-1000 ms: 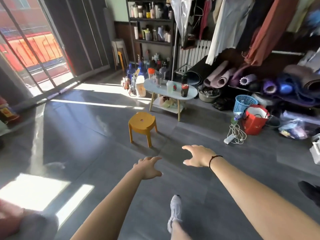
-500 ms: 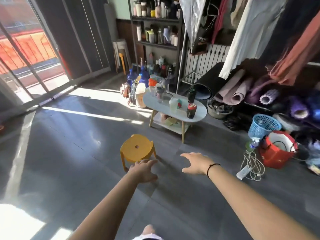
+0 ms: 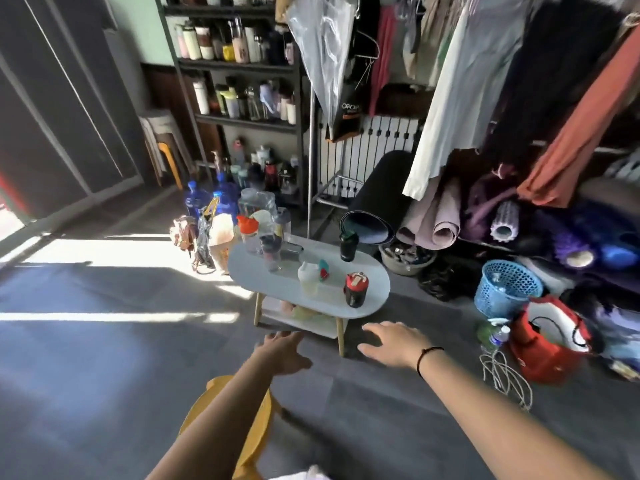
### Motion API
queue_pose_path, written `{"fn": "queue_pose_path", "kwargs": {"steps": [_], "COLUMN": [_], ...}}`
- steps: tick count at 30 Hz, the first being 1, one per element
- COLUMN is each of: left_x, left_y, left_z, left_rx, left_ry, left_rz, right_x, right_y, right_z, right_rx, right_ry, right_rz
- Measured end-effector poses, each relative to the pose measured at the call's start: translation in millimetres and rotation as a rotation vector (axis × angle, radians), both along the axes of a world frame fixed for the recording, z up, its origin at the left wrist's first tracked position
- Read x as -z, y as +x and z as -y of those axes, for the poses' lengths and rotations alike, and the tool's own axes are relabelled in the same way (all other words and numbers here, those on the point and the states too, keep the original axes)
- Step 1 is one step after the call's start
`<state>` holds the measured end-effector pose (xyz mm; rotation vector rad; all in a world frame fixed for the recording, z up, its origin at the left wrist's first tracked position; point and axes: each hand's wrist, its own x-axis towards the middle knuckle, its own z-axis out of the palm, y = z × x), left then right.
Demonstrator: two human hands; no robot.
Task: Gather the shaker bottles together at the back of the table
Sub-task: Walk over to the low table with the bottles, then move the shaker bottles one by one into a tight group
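Note:
A low oval white table (image 3: 277,289) stands ahead of me with several shaker bottles on it. A black bottle with a red lid (image 3: 355,289) stands near the front right. A pale translucent bottle (image 3: 308,279) is beside it. A black bottle with a green cap (image 3: 348,247) stands at the back right. A clear bottle with an orange-red lid (image 3: 250,235) and a clear dark-lidded bottle (image 3: 270,253) stand at the back left. My left hand (image 3: 284,351) and my right hand (image 3: 394,344) hover open, short of the table's front edge, holding nothing.
A yellow stool (image 3: 252,424) stands under my left arm. A shelf (image 3: 239,67) of bottles and more bottles on the floor stand behind the table. Rolled mats (image 3: 433,220), a blue basket (image 3: 505,289), a red bag (image 3: 547,344) and a white cable (image 3: 502,375) lie right.
I have moved closer to the table. The stool has passed from ahead of my hands to beneath my left arm. Both hands stay open and outstretched.

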<state>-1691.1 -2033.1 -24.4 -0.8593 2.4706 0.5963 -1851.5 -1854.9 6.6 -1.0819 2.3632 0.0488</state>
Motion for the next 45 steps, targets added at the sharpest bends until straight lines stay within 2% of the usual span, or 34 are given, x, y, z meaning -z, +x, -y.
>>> {"fn": "queue_pose_path", "kwargs": {"steps": [7, 10, 21, 27, 31, 36, 38, 42, 45], "left_x": [-2, 7, 19, 33, 46, 67, 79, 120, 151], "left_y": [-119, -152, -200, -235, -273, -305, -306, -296, -293], "left_z": [70, 99, 257, 281, 301, 328, 348, 388, 402], "left_rx": [0.120, 0.173, -0.030, 0.086, 0.244, 0.529, 0.600, 0.505, 0.372], "left_ry": [0.035, 0.012, -0.038, 0.024, 0.076, 0.085, 0.159, 0.348, 0.404], "left_rz": [-0.041, -0.032, 0.037, 0.085, 0.102, 0.121, 0.129, 0.138, 0.099], "right_x": [2, 16, 71, 100, 116, 139, 150, 176, 192], "right_y": [-81, -116, -240, -256, -262, -251, -237, -205, -195], "right_z": [65, 98, 260, 290, 290, 278, 282, 304, 323], "right_rx": [0.122, 0.099, 0.042, 0.075, 0.199, 0.555, 0.679, 0.783, 0.777], "right_ry": [-0.016, 0.013, 0.043, 0.090, 0.062, -0.085, -0.106, 0.002, 0.042], "right_rz": [0.020, 0.043, 0.152, 0.250, 0.278, 0.310, 0.343, 0.332, 0.363]}}
